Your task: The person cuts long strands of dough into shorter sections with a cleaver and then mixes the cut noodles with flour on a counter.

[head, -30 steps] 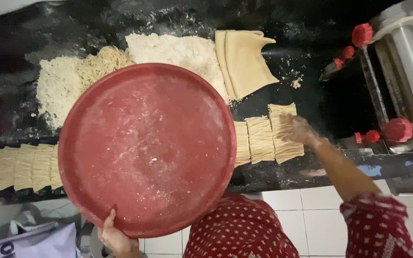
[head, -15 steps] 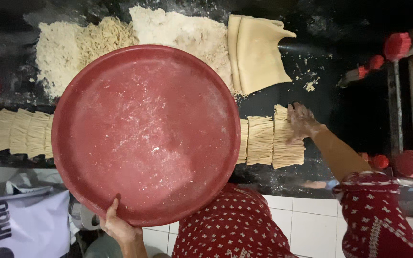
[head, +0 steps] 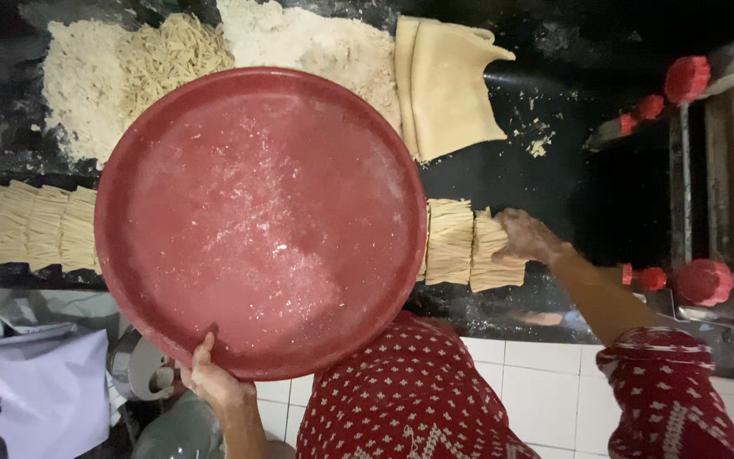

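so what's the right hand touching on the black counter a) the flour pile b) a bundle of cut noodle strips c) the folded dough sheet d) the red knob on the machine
b: the right hand rests on the rightmost bundle of pale cut noodle strips on the black counter, while the left hand holds the rim of the big round red tray.

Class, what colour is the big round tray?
Red, dusted with pale flour; the round tray shows in the head view.

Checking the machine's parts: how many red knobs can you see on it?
5 red knobs: large top one, two small beside it, large lower one, small one left of it. More may be hidden.
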